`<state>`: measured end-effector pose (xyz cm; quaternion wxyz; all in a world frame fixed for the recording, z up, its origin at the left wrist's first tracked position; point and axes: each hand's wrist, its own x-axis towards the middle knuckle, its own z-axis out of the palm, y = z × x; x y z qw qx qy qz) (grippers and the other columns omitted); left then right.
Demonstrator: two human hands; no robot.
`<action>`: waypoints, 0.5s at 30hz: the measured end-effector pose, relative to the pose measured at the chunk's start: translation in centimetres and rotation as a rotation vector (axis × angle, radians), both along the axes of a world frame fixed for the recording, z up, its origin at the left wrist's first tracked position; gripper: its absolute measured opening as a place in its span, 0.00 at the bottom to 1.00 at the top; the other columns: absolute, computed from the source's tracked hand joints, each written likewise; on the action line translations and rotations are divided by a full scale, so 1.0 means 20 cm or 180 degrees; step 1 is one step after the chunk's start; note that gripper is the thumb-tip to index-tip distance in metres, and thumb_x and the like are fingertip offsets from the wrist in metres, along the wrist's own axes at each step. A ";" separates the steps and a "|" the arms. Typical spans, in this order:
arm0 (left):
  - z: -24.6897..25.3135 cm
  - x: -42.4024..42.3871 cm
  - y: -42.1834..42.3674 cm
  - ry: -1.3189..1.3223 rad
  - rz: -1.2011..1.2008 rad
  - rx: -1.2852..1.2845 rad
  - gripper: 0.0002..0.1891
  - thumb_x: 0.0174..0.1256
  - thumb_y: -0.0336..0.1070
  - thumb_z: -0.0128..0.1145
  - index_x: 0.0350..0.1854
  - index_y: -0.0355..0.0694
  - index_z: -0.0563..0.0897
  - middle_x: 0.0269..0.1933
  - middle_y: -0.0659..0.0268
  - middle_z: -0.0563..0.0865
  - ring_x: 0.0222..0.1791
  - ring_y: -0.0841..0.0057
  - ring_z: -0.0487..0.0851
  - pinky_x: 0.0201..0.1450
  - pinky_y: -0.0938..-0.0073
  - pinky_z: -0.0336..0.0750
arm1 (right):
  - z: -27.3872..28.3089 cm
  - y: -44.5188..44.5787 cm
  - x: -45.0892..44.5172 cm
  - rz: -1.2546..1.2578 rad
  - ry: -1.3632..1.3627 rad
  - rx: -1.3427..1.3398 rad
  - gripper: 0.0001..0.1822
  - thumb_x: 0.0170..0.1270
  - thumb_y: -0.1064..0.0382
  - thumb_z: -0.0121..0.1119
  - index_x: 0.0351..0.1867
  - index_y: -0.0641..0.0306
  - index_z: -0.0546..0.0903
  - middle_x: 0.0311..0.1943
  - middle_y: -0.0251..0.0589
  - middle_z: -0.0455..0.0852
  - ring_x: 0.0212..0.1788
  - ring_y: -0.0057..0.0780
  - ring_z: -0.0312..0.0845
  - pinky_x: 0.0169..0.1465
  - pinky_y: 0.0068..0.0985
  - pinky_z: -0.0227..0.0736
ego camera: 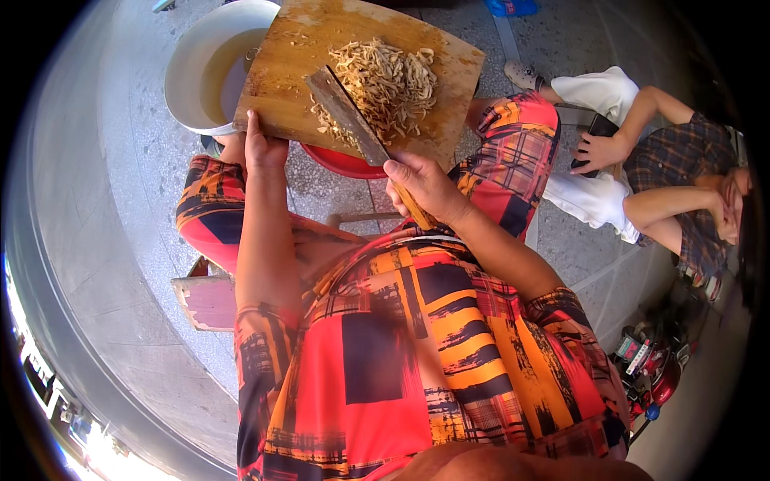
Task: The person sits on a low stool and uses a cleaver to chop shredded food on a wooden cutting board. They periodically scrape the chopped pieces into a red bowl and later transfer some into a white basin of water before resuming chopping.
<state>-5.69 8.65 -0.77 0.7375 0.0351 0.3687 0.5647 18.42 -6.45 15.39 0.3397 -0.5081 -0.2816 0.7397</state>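
Note:
My left hand (pixel 264 144) grips the near left corner of a wooden cutting board (pixel 289 72). In my right hand (pixel 427 186) is the wooden handle of a cleaver (pixel 352 117), its dark blade lying across the near part of the board. Against the blade rests a heap of pale brown shredded food (pixel 388 84), probably a dried or pickled vegetable. Beneath the board a red basin (pixel 337 162) shows only its near rim. A large metal pot (pixel 186 72) with yellowish liquid stands left of the board, partly covered by it.
At the right sits another person (pixel 680 150) in white trousers, one hand on a dark phone-like object (pixel 598 135). A worn wooden stool (pixel 207 300) is by my left hip. A red motor vehicle (pixel 662 373) stands behind on the right. A blue package (pixel 511 6) lies at the far edge.

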 end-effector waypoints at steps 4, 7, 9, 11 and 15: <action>0.08 0.05 -0.01 -0.0094 0.0183 -0.0484 0.26 0.73 0.52 0.44 0.67 0.43 0.65 0.69 0.63 0.66 0.69 0.63 0.63 0.71 0.52 0.54 | -0.02 -0.02 0.01 -0.0092 -0.0001 -0.0006 0.22 0.71 0.51 0.51 0.57 0.65 0.73 0.20 0.31 0.73 0.17 0.15 0.68 0.21 0.16 0.69; 0.04 -0.07 -0.03 -0.0093 0.0349 -0.0331 0.26 0.72 0.53 0.45 0.66 0.43 0.66 0.67 0.64 0.69 0.68 0.63 0.64 0.70 0.51 0.56 | -0.01 -0.03 0.01 -0.0042 -0.0085 0.0009 0.22 0.71 0.51 0.51 0.55 0.66 0.73 0.20 0.31 0.73 0.17 0.15 0.68 0.21 0.16 0.69; 0.08 -0.15 -0.04 0.0139 0.0560 -0.0445 0.24 0.72 0.53 0.46 0.63 0.45 0.70 0.64 0.66 0.73 0.65 0.63 0.69 0.69 0.51 0.59 | -0.02 -0.03 0.02 0.0054 -0.0083 0.0060 0.21 0.71 0.50 0.50 0.54 0.66 0.73 0.21 0.31 0.73 0.19 0.16 0.70 0.22 0.16 0.69; 0.23 -0.15 -0.04 0.0309 0.0724 -0.0539 0.23 0.72 0.53 0.46 0.63 0.46 0.71 0.65 0.68 0.73 0.65 0.63 0.69 0.69 0.52 0.60 | -0.04 -0.04 0.04 0.0049 -0.0076 0.0081 0.21 0.72 0.50 0.49 0.53 0.66 0.73 0.22 0.32 0.73 0.20 0.16 0.71 0.22 0.17 0.69; 0.34 -0.30 -0.04 0.0815 0.0963 -0.0480 0.25 0.70 0.56 0.46 0.63 0.47 0.71 0.66 0.67 0.71 0.67 0.61 0.65 0.68 0.44 0.54 | -0.03 -0.04 0.03 0.0022 0.0005 0.0155 0.20 0.71 0.50 0.50 0.50 0.66 0.73 0.22 0.31 0.73 0.19 0.17 0.71 0.22 0.17 0.69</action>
